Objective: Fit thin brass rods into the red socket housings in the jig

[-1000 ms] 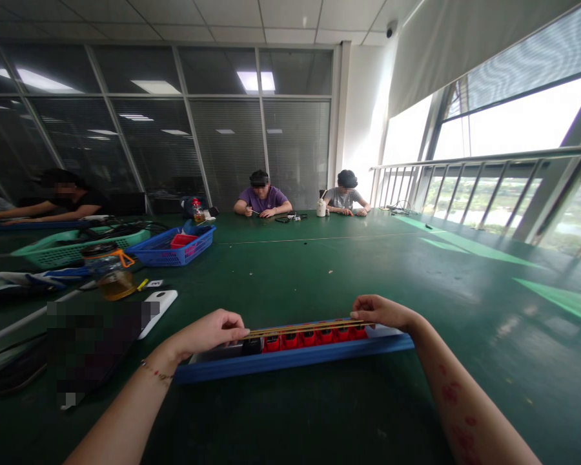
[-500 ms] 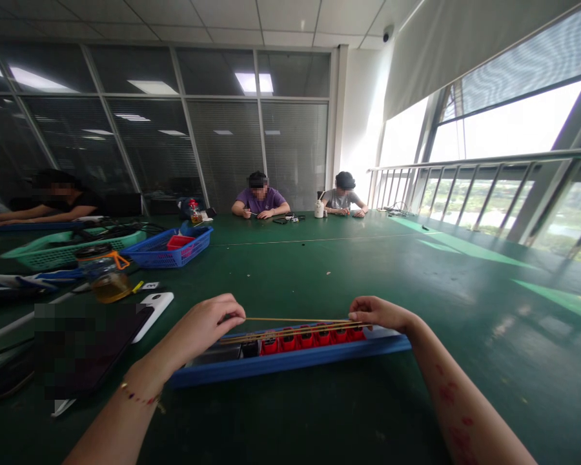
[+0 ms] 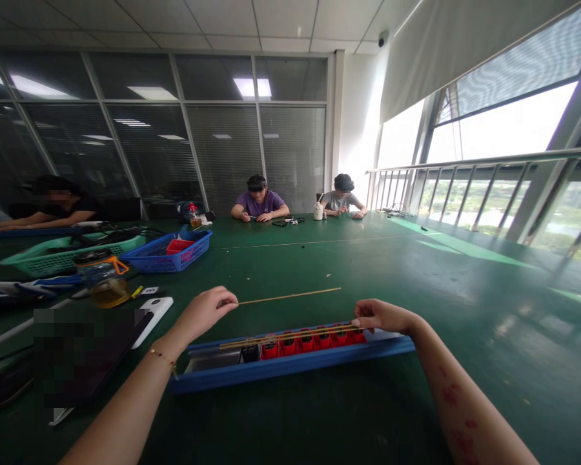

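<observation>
My left hand (image 3: 210, 307) pinches one end of a thin wooden stick (image 3: 290, 296). That stick points right, raised beyond the long blue tray (image 3: 295, 369), and its far end is free. My right hand (image 3: 381, 316) is closed, with thumb and fingertips on the right ends of several more thin wooden sticks (image 3: 290, 335). These lie lengthwise over the tray, above a row of small red holders (image 3: 306, 340) with dark insides. A black holder (image 3: 250, 353) sits left of the red ones. Between the fingers, the exact grip is hidden.
Left of the tray are a dark tablet-like device (image 3: 94, 355), a white item (image 3: 153, 318), a jar of amber liquid (image 3: 107, 284), a blue basket (image 3: 174, 257) and a green basket (image 3: 39, 257). Two people (image 3: 260, 205) (image 3: 343, 200) sit across the green table; another person sits at far left.
My left hand has lifted slightly and moved away from the tray, drawing one stick out beyond the others. My right hand stays at the right ends of the remaining sticks.
</observation>
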The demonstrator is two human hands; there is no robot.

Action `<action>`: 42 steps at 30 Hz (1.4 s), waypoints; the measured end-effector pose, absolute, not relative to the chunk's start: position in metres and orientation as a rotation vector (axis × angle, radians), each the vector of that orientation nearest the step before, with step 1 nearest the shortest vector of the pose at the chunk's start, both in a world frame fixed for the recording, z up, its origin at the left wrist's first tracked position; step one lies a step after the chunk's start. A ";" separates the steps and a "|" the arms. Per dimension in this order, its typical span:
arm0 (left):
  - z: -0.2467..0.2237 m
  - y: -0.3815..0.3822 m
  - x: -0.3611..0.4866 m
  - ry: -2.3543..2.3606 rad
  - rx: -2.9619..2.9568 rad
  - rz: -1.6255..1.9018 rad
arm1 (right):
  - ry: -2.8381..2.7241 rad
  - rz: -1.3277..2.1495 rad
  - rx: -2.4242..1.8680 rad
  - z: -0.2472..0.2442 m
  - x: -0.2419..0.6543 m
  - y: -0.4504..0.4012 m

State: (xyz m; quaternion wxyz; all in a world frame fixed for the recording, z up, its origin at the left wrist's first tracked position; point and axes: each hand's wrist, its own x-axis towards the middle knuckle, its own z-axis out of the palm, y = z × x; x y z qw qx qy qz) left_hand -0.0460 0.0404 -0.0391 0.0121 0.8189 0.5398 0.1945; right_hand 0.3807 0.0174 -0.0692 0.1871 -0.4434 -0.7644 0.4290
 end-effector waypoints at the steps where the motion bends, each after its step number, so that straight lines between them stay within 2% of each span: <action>1: -0.048 0.047 -0.043 1.660 2.531 0.549 | -2.171 1.195 -1.260 -0.069 0.382 0.017; 6: -0.083 0.068 -0.034 1.582 2.459 0.428 | -2.217 1.188 -1.318 -0.066 0.386 0.016; 13: -0.103 0.075 -0.035 1.521 2.384 0.334 | -2.223 1.176 -1.308 -0.061 0.387 0.013; 20: -0.107 0.076 -0.035 1.526 2.332 0.320 | -2.107 1.077 -1.289 -0.057 0.384 0.012; 31: -0.105 0.075 -0.036 1.522 2.283 0.322 | -1.583 0.750 -1.211 -0.064 0.407 0.026; 42: -0.095 0.067 -0.029 1.580 2.269 0.327 | -1.796 0.705 -1.413 -0.087 0.397 0.038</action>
